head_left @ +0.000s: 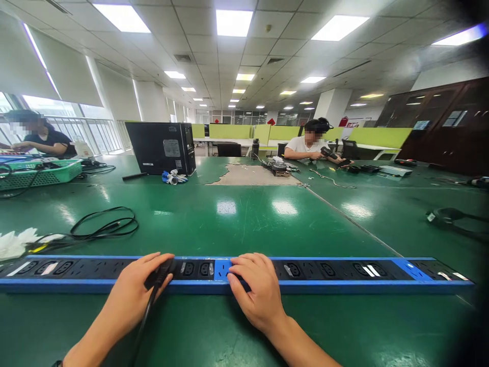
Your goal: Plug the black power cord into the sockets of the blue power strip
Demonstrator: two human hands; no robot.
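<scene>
One long power strip, black-faced with blue edges and many sockets, lies across the green table; left hand grips a black plug at it; right hand presses flat on top.

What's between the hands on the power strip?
Head view: two empty sockets and a blue patch of the power strip, between left hand, gripping a plug, and right hand.

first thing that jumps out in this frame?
The long blue-and-black power strip spans the near side of the green table. The left hand grips a black plug at it, the right hand rests on top. Back left stands a black computer tower.
</scene>
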